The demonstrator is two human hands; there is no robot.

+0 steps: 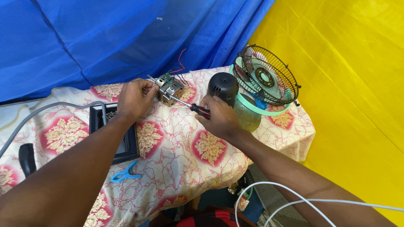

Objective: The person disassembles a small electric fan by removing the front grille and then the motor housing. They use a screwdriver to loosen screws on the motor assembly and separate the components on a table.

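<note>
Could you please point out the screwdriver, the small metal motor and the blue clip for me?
screwdriver [201, 110], head view, on its red and black handle.
small metal motor [170, 88], head view, on its silver casing.
blue clip [123, 173], head view, on its middle.

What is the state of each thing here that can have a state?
Small silver metal fan motor: uncased, wires loose, held by left hand.
Red-and-black handled screwdriver: gripped by right hand, tip at the motor.
Black domed plastic motor cover: off the motor, on the table.
Round black wire fan guard: detached, tilted upright.
Blue plastic clamp: lying untouched.
</note>
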